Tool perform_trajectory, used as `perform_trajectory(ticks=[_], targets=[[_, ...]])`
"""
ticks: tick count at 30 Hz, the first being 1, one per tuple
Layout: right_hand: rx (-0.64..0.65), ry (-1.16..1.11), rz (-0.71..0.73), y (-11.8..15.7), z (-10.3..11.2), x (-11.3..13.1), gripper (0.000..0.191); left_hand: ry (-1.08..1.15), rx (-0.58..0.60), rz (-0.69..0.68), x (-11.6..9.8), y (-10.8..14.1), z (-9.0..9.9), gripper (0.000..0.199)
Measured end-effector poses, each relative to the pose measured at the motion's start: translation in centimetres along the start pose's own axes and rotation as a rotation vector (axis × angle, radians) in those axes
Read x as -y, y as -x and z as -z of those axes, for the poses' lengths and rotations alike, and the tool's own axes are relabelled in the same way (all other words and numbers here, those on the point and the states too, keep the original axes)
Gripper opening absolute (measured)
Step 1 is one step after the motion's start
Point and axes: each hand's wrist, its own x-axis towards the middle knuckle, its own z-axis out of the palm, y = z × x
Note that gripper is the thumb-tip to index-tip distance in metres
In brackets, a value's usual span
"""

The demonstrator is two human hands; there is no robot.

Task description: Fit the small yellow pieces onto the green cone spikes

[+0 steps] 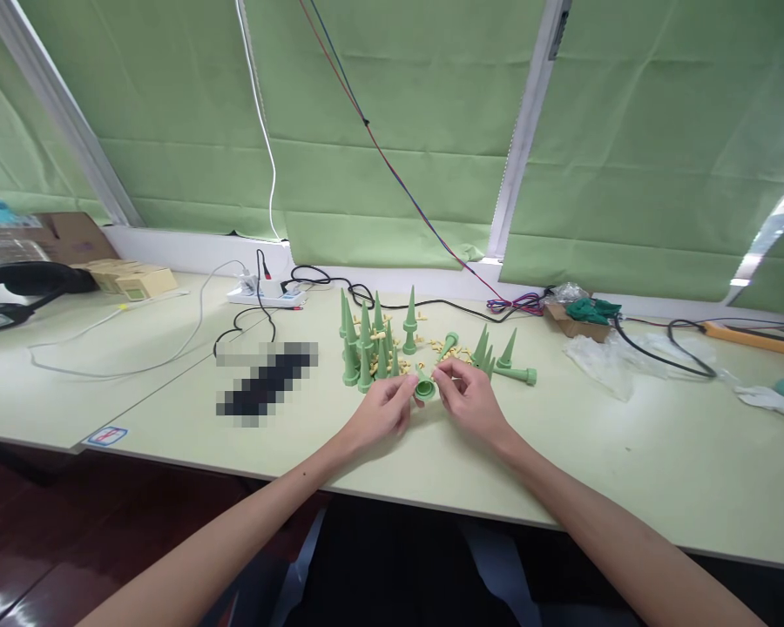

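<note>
Between the thumb and fingers of my left hand (pixel 384 406) is a green plastic spike (pixel 424 388), its round, hollow collar end turned toward me. Close to the right of that collar, my right hand (pixel 469 396) is closed in a pinch; whatever sits between its fingertips is too small to make out. Just behind my left hand, several green spikes (pixel 366 344) stand upright in a cluster. One stacked pair (pixel 409 322) rises apart from them. Small yellow pieces (pixel 454 350) are scattered among the spikes. Beyond my right hand, another spike (pixel 517 374) lies on its side.
A power strip (pixel 266 294) with black and white cables lies at the back left. Headphones (pixel 32 283) and small cardboard boxes (pixel 134 277) are at far left. An open carton (pixel 576 322) and clear plastic bags (pixel 604 366) lie right. The table (pixel 287 453) ends before me.
</note>
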Motion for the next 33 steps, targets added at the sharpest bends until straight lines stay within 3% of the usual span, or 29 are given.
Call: perform_trajectory(ticks=[12, 18, 27, 30, 33], targets=[[-0.039, 0.09, 0.017, -0.2, 0.2, 0.2, 0.029, -0.238, -0.069, -0.224, 0.5, -0.2, -0.1, 0.027], [-0.026, 0.054, -0.044, -0.4, 0.2, 0.0, 0.033, -0.289, -0.1, -0.295, 1.3, -0.1, 0.0, 0.023], [-0.12, -0.013, -0.059, -0.4, 0.1, 0.0, 0.031, -0.259, -0.283, -0.19, 0.6, -0.3, 0.0, 0.028], [-0.092, -0.053, -0.026, -0.2, 0.1, 0.2, 0.029, -0.242, -0.201, -0.085, 0.3, -0.3, 0.1, 0.052], [-0.016, -0.055, -0.004, -0.1, 0.0, 0.4, 0.027, -0.187, -0.125, -0.04, 0.1, -0.3, 0.2, 0.057]])
